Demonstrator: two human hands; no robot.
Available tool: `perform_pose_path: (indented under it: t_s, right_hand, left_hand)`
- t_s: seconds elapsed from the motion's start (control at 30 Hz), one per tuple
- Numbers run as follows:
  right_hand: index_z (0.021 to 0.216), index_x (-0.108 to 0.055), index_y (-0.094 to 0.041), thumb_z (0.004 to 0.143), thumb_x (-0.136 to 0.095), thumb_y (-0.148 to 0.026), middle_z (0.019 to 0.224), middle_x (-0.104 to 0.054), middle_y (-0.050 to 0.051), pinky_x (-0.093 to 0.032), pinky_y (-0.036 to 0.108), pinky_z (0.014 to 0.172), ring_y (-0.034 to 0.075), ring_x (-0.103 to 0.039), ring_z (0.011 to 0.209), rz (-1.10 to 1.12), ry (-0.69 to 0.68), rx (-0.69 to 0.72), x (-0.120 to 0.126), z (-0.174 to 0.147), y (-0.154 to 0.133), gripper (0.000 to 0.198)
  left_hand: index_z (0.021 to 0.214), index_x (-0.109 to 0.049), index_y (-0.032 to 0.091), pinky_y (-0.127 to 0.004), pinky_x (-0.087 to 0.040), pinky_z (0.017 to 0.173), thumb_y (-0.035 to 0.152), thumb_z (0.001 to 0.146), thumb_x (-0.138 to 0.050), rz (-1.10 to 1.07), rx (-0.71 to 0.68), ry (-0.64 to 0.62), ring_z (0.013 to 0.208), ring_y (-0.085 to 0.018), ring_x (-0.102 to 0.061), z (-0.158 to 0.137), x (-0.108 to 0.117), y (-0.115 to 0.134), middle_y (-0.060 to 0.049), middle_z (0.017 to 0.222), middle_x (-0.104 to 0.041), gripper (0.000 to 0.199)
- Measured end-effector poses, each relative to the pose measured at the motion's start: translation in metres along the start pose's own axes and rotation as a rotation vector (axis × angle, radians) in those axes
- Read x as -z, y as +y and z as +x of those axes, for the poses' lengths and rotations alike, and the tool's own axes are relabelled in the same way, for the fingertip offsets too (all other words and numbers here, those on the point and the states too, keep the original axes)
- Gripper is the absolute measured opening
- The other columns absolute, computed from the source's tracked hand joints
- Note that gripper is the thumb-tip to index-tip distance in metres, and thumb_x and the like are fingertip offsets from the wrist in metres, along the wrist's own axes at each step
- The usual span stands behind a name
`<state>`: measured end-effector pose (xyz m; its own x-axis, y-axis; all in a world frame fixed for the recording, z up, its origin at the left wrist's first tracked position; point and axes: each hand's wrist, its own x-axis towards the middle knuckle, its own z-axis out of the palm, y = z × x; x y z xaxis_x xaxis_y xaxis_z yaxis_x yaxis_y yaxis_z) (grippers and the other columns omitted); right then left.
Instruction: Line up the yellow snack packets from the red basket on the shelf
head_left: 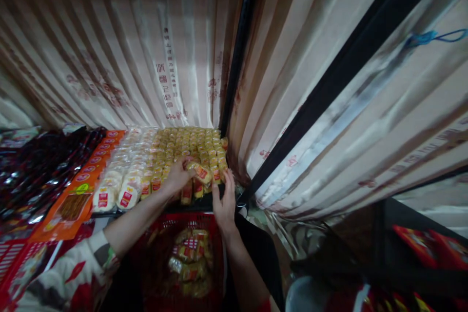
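My left hand (178,177) grips a small yellow wrapped snack packet (202,173) with a red label, tilted above the front of the display. Behind and below it stand tight rows of similar yellow packets (179,139). My right hand (224,202) is at the right end of these rows, thumb and fingers apart. Its fingertips are beside the end packets; whether they touch them I cannot tell. A red plastic basket (175,218) sits below, between my forearms, with several yellow packets (193,270) lying loosely inside.
White round wrapped cakes (127,195), orange snack bags (69,204) and dark shiny packets (32,170) line the left of the display. Printed pleated curtains (146,58) hang behind. A black pole (329,78) slants across the right. Red packets (417,243) lie at lower right.
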<state>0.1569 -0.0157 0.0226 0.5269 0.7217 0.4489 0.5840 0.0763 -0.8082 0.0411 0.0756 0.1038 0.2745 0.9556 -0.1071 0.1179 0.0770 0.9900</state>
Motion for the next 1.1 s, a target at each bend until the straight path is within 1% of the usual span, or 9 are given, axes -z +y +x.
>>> perform_pose_path:
  t_s: [0.07, 0.17, 0.37, 0.5, 0.6, 0.7, 0.83, 0.97, 1.1]
  right_hand:
    - [0.132, -0.037, -0.007, 0.09, -0.031, -0.036, 0.141, -0.035, 0.019, -0.026, 0.047, 0.109, 0.024, -0.029, 0.133, -0.083, 0.045, -0.092, -0.009, 0.018, 0.014, 0.051]
    - [0.133, -0.037, -0.003, 0.09, -0.028, -0.038, 0.139, -0.038, 0.022, -0.026, 0.046, 0.108, 0.026, -0.033, 0.131, -0.15, 0.03, -0.157, -0.022, 0.044, 0.033, 0.056]
    - [0.135, -0.037, -0.005, 0.088, -0.03, -0.037, 0.138, -0.041, 0.02, -0.029, 0.044, 0.106, 0.026, -0.035, 0.13, -0.201, 0.021, -0.145, -0.043, 0.063, 0.056, 0.057]
    - [0.133, -0.039, -0.003, 0.089, -0.027, -0.033, 0.137, -0.042, 0.02, -0.03, 0.043, 0.106, 0.025, -0.035, 0.13, -0.242, -0.008, -0.098, -0.051, 0.061, 0.064, 0.055]
    - [0.134, -0.039, -0.003, 0.09, -0.026, -0.033, 0.137, -0.043, 0.02, -0.031, 0.044, 0.105, 0.026, -0.035, 0.129, -0.263, 0.002, -0.102, -0.052, 0.059, 0.067, 0.054]
    - [0.134, -0.039, -0.005, 0.091, -0.026, -0.031, 0.137, -0.044, 0.018, -0.031, 0.044, 0.104, 0.025, -0.035, 0.129, -0.269, 0.025, -0.092, -0.053, 0.058, 0.067, 0.052]
    - [0.134, -0.04, -0.009, 0.091, -0.028, -0.03, 0.134, -0.047, 0.017, -0.033, 0.044, 0.103, 0.024, -0.037, 0.128, -0.25, 0.053, -0.083, -0.054, 0.058, 0.067, 0.049]
    - [0.13, -0.044, -0.011, 0.089, -0.033, -0.032, 0.132, -0.048, 0.016, -0.033, 0.044, 0.103, 0.024, -0.04, 0.126, -0.183, 0.047, -0.107, -0.049, 0.062, 0.062, 0.047]
    - [0.123, -0.05, -0.012, 0.091, -0.029, -0.039, 0.124, -0.055, 0.017, -0.037, 0.042, 0.097, 0.026, -0.049, 0.118, -0.127, 0.025, -0.244, -0.036, 0.077, 0.053, 0.048]
  left_hand:
    - [0.099, -0.06, 0.014, -0.021, -0.045, 0.069, 0.009, 0.061, -0.056, 0.098, -0.073, 0.017, 0.076, -0.011, -0.056, 0.018, -0.001, 0.007, 0.0, 0.085, -0.062, 0.038]
    - [0.101, -0.062, 0.016, -0.02, -0.043, 0.069, 0.009, 0.063, -0.055, 0.179, -0.158, -0.003, 0.073, -0.011, -0.055, 0.042, -0.012, 0.018, 0.0, 0.085, -0.062, 0.039]
    - [0.117, -0.057, 0.016, -0.022, -0.046, 0.067, 0.009, 0.068, -0.054, 0.257, -0.257, -0.077, 0.066, -0.01, -0.056, 0.085, -0.059, 0.028, 0.0, 0.079, -0.064, 0.049]
    - [0.118, -0.058, 0.016, -0.026, -0.048, 0.082, 0.007, 0.072, -0.052, 0.461, -0.388, -0.135, 0.079, -0.013, -0.06, 0.114, -0.093, 0.025, -0.005, 0.097, -0.066, 0.047]
    - [0.119, -0.057, 0.017, -0.028, -0.045, 0.091, 0.007, 0.075, -0.05, 0.658, -0.455, -0.198, 0.094, -0.016, -0.06, 0.132, -0.109, 0.018, -0.007, 0.113, -0.063, 0.046]
    - [0.118, -0.057, 0.017, -0.028, -0.044, 0.093, 0.008, 0.077, -0.049, 0.804, -0.496, -0.287, 0.102, -0.017, -0.059, 0.147, -0.117, 0.013, -0.009, 0.115, -0.062, 0.043]
    - [0.109, -0.064, 0.016, -0.028, -0.046, 0.089, 0.01, 0.076, -0.05, 0.898, -0.528, -0.379, 0.095, -0.018, -0.061, 0.159, -0.125, 0.014, -0.009, 0.11, -0.063, 0.036]
    - [0.097, -0.069, 0.017, -0.025, -0.048, 0.081, 0.005, 0.067, -0.056, 0.886, -0.547, -0.488, 0.085, -0.016, -0.061, 0.166, -0.132, 0.015, -0.006, 0.097, -0.066, 0.036]
    - [0.095, -0.069, 0.017, -0.025, -0.049, 0.078, 0.005, 0.065, -0.056, 0.839, -0.51, -0.403, 0.083, -0.017, -0.061, 0.175, -0.126, 0.01, -0.005, 0.091, -0.067, 0.035]
